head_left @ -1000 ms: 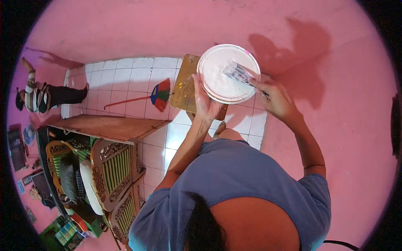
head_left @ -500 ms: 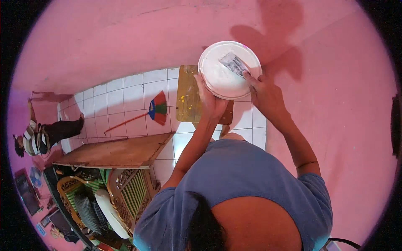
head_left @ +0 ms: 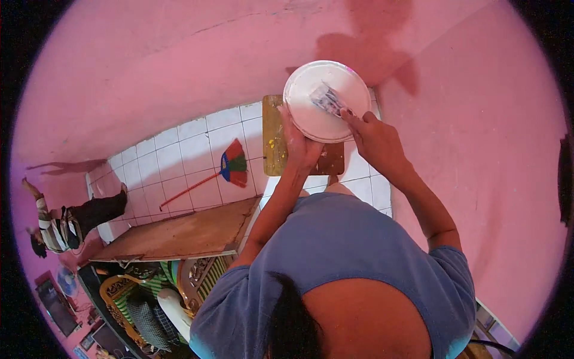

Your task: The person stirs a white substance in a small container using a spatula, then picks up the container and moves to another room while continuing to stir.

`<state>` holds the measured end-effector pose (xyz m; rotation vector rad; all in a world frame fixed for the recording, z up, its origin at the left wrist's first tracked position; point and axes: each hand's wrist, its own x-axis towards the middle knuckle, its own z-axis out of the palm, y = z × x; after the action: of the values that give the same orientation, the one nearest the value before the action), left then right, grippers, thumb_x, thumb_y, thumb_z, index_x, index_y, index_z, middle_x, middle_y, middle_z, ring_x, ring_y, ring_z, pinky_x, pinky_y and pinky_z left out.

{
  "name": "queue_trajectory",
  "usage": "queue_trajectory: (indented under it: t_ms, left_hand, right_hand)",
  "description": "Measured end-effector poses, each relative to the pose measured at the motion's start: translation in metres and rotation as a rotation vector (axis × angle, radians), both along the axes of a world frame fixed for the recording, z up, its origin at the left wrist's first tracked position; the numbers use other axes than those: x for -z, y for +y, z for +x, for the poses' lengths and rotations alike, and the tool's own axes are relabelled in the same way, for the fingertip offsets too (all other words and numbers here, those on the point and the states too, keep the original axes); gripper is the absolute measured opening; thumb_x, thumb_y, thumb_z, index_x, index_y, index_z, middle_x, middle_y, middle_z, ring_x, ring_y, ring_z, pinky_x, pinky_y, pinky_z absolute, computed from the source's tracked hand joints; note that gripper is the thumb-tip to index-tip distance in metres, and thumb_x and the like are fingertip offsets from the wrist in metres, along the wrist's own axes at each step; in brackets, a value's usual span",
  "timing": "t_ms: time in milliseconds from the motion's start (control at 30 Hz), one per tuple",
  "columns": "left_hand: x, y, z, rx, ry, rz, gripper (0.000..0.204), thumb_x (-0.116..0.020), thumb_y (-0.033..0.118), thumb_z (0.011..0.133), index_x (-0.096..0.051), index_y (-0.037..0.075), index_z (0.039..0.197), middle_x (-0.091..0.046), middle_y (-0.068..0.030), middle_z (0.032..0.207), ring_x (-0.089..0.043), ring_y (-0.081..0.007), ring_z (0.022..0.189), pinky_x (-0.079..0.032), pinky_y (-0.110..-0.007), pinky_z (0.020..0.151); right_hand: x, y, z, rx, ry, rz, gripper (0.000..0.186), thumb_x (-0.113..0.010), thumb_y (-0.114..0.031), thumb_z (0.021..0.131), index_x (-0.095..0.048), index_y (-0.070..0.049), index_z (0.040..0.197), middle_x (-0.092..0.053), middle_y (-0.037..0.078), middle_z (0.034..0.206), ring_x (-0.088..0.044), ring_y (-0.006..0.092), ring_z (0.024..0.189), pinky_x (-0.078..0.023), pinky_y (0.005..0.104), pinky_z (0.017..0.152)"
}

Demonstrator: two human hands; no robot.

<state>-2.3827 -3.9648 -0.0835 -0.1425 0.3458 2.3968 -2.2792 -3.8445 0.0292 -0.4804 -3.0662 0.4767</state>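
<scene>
My left hand (head_left: 304, 146) grips a round white lid (head_left: 304, 81) from its lower left, with the thumb along the rim and the palm beneath. A layer of white paste or paint seems to coat its face. In my right hand (head_left: 379, 142) is a flat putty knife (head_left: 326, 99) smeared with white, its blade lying against the middle of the lid. The fingers close round the handle, which is mostly hidden. Below the lid stands a wooden stool (head_left: 275, 157) with yellow spots, partly covered by my left arm.
Pink walls (head_left: 239, 60) meet in a corner ahead. A broom (head_left: 233, 164) with a red handle lies on the white tiles (head_left: 197, 143). Nearer stand a brown wooden panel (head_left: 179, 230) and carved chairs (head_left: 200, 272) with cushions. Another person (head_left: 78, 221) stands at far left, one arm raised.
The putty knife has shifted slightly left and down on the lid, and my right hand with it. My view has turned a little, so the stool and broom appear farther right.
</scene>
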Motion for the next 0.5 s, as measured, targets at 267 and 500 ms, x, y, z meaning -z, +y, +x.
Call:
queue_trajectory:
  t_ms: [267,500]
  left_hand:
    - [-0.01,-0.004,0.007,-0.025,0.034,-0.078,0.067,-0.034,0.059,0.098,-0.037,0.009,0.141,-0.045,-0.0133,0.14,-0.045,-0.0275,0.127,-0.039,-0.046,0.108]
    - [-0.005,0.003,0.021,-0.002,0.014,-0.004,0.067,-0.035,0.059,0.097,-0.036,0.009,0.142,-0.045,-0.0136,0.141,-0.045,-0.0284,0.128,-0.039,-0.046,0.108]
  right_hand:
    - [0.004,0.037,0.011,-0.125,0.066,-0.056,0.036,-0.054,-0.016,0.094,-0.059,-0.02,0.129,-0.057,0.012,0.081,-0.061,0.0298,0.07,-0.049,0.0391,0.059]
    - [0.001,0.02,0.02,-0.069,0.015,0.06,0.031,-0.055,-0.014,0.092,-0.065,-0.015,0.121,-0.062,0.015,0.085,-0.061,0.0325,0.07,-0.047,0.0425,0.061]
